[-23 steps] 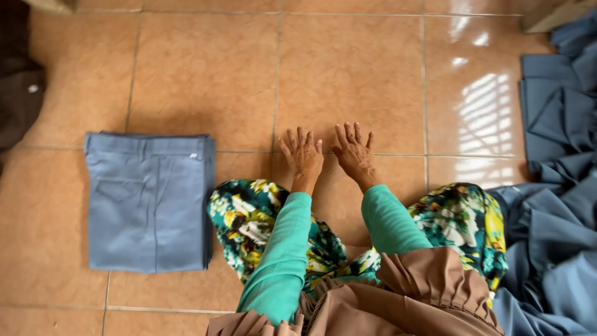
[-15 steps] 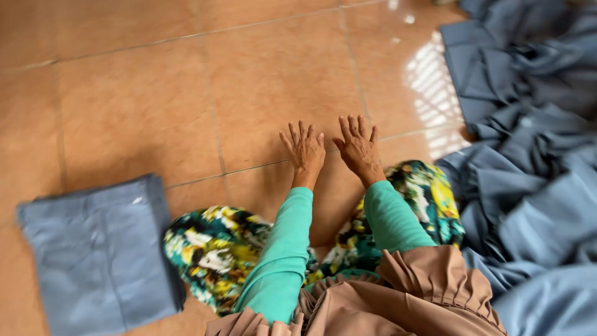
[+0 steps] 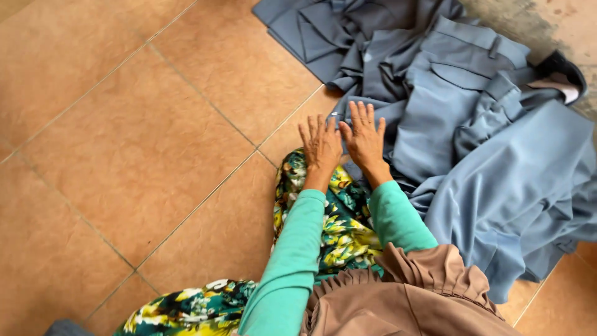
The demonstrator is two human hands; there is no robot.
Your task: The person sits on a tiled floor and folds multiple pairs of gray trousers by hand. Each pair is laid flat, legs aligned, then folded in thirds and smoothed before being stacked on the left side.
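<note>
My left hand point(image 3: 321, 146) is flat with its fingers spread, just over the floor tile and my floral-clad knee point(image 3: 329, 205), holding nothing. Beside it, my right hand point(image 3: 364, 137) is also spread flat, its fingertips over the near edge of a heap of grey-blue trousers point(image 3: 472, 143). Both arms wear green sleeves. The heap is rumpled and lies to the right on the orange tiled floor point(image 3: 137, 143).
A corner of the folded grey-blue garment point(image 3: 62, 327) shows at the bottom left edge. A dark shoe-like object point(image 3: 563, 71) lies at the far right behind the heap. A stained patch of floor is at the top right.
The view has swung to the right: the folded garment slid out to the bottom left and the heap of trousers came in. Both hands, still spread, now reach the heap's edge.
</note>
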